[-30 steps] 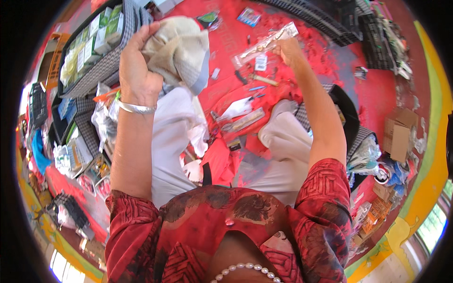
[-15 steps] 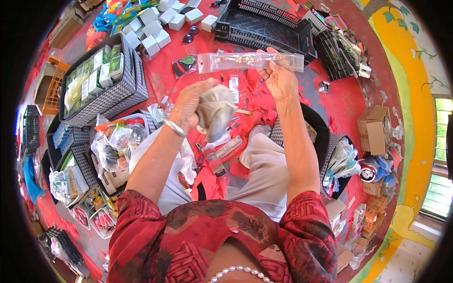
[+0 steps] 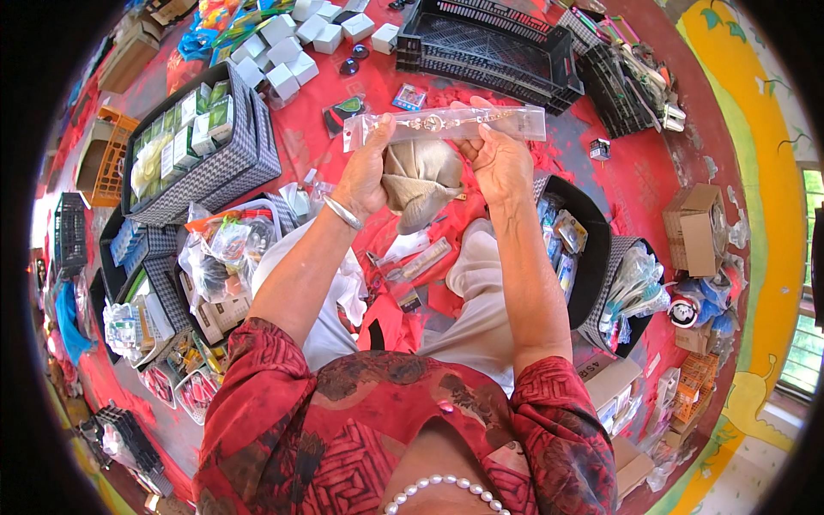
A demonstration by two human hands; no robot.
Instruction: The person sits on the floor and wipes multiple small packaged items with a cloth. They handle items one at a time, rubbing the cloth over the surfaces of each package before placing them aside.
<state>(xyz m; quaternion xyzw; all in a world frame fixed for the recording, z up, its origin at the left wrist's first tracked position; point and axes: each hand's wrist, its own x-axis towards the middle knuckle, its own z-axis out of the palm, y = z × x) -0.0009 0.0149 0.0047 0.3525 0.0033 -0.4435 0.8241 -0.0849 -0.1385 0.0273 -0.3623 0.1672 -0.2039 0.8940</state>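
Observation:
A long clear plastic sleeve (image 3: 515, 123) with a thin golden chain inside is stretched level between both hands. My left hand (image 3: 367, 172) pinches its left end and also grips a crumpled beige cloth (image 3: 421, 178) against the palm. A silver bangle sits on that wrist. My right hand (image 3: 496, 159) pinches the sleeve near its middle from below. The sleeve's right end sticks out free past the fingers. I sit on a red floor cloth (image 3: 635, 172) with white-trousered legs under the hands.
A black plastic crate (image 3: 489, 43) lies ahead. A checked basket (image 3: 219, 159) of boxed goods and white boxes (image 3: 283, 51) are at the left. Baskets of packets (image 3: 592, 257), a cardboard box (image 3: 695, 230) and loose packets (image 3: 412, 262) surround my legs.
Both hands have come together, and the sleeve is now held level by both. The cloth has come down from high at the left to between the hands.

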